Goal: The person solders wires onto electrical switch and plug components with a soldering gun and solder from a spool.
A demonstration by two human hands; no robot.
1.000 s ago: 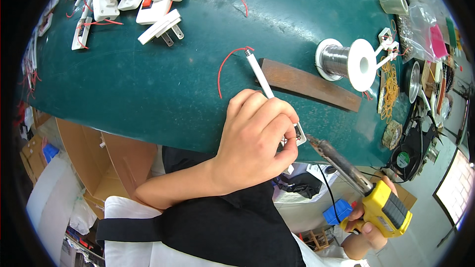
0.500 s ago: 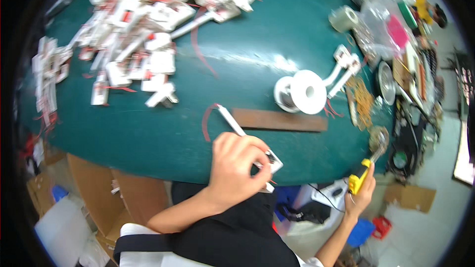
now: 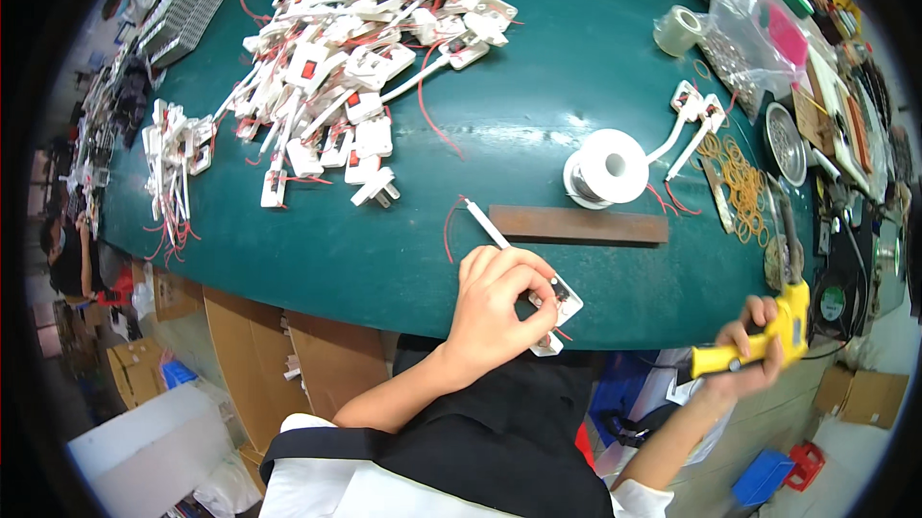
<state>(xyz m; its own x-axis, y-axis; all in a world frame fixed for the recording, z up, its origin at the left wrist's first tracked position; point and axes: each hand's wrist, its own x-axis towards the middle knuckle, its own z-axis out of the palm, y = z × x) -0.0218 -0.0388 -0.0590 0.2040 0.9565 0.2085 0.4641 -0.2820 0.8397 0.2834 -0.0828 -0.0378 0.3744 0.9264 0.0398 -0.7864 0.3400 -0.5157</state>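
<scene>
Left hand (image 3: 495,312), grip curled, presses a white plug part (image 3: 555,312), mostly hidden beneath it, onto the worktop (image 3: 403,249) near edge. Right hand (image 3: 749,355) clasps a yellow soldering gun (image 3: 759,345), tip indistinct. Beyond: brown strip (image 3: 576,225), solder spool (image 3: 605,168), heap of white plugs (image 3: 355,48).

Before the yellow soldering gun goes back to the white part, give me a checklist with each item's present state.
1. White plug part pinned to the table edge by the left hand: ok.
2. Right hand gripping the yellow soldering gun: ok.
3. Gun tip near the part: not ok, it is off to the right, by the table's edge.
4. Solder spool close by: ok, just beyond the brown strip.
5. Red wire seated at the joint: cannot tell, fingers cover it.
</scene>
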